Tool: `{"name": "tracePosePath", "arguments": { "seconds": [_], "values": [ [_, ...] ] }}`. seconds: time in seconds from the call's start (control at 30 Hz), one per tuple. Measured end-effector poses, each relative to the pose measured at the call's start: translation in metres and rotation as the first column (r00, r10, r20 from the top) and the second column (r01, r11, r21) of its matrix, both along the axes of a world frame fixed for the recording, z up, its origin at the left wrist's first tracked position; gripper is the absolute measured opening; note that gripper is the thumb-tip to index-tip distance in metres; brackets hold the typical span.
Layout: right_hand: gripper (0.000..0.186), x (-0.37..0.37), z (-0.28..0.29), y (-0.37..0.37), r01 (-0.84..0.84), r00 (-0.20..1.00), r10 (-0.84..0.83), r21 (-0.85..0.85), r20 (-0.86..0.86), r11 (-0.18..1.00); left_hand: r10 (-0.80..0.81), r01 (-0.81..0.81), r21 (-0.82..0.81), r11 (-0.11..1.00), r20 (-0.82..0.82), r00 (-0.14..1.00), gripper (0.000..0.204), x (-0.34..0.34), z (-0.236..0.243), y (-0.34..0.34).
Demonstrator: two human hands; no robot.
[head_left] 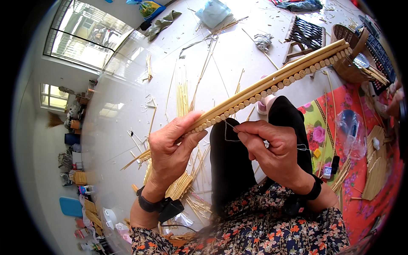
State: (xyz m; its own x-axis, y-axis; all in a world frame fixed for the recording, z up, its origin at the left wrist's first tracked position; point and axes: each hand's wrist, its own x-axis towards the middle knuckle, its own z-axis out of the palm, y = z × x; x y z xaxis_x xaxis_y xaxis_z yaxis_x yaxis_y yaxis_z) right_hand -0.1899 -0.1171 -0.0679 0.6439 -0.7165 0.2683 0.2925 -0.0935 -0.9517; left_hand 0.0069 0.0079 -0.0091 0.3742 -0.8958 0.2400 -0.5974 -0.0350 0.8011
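Note:
My left hand (170,153) grips one end of a long, pale wooden strip piece (272,78), held slanting up to the right over my lap, with small round end pieces in a row along its lower side. Just below that row, my right hand (270,148) is closed in a pinch on a thin pale string (231,140), which runs up to the piece and trails out to the right. Whether a needle is in that pinch, I cannot tell. Both my knees, in black, are underneath. Bundles of thin bamboo sticks (178,187) lie below my left hand.
Loose sticks (182,93) are scattered over the white floor (127,72). A woven stool (304,34) and brown basket (344,63) stand at upper right. A floral mat (357,212) with wooden boards and small items lies right. Stored items line the left wall, by a blue lid (70,206).

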Motion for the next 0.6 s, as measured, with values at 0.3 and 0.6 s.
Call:
{"name": "tracePosePath", "arguments": {
  "seconds": [0.3, 0.6],
  "values": [
    [0.016, -0.004, 0.002, -0.001, -0.015, 1.0, 0.015, -0.002, -0.02, 1.0, -0.008, 0.009, -0.01, 1.0, 0.041, 0.999, 0.037, -0.002, 0.0, 0.0],
    [0.015, -0.033, -0.013, 0.008, -0.127, 0.989, 0.137, 0.151, -0.06, 0.98, -0.037, 0.051, -0.028, 0.998, 0.363, 0.931, 0.038, -0.031, -0.014, 0.018]
  ]
}}
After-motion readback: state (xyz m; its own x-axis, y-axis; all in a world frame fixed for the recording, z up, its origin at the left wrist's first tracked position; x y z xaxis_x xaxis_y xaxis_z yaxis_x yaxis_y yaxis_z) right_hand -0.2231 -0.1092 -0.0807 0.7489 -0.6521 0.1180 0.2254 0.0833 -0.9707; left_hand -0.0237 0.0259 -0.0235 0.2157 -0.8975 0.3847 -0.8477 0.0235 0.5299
